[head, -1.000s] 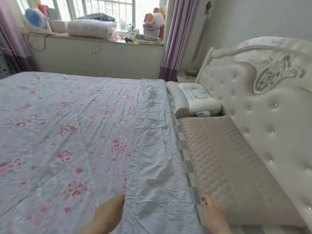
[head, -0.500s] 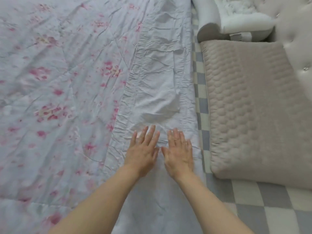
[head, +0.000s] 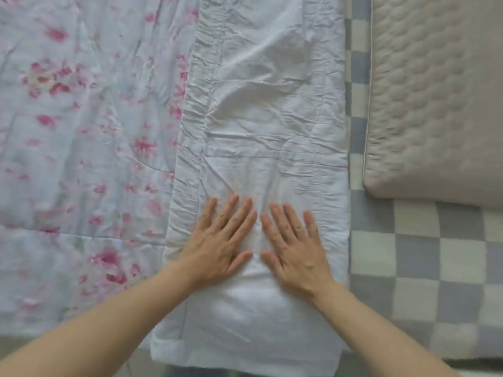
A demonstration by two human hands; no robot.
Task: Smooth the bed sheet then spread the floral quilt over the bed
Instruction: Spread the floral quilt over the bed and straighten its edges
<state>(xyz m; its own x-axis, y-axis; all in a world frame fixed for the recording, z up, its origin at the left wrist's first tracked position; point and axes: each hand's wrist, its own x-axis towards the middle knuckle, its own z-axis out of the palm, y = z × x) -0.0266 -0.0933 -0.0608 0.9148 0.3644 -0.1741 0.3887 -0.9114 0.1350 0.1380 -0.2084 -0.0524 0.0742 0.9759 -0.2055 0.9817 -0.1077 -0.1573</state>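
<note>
Head view: my left hand [head: 223,240] and right hand [head: 292,244] lie flat side by side, fingers spread and straight, pressing the plain white turned-back band [head: 266,110] of the floral quilt [head: 81,131]. The quilt's pink-flowered face covers the bed to the left. Right of my hands, a grey-and-cream checked sheet [head: 424,268] shows bare. Farther right lies a beige quilted pad [head: 435,104], cut off by the frame's edge.
</note>
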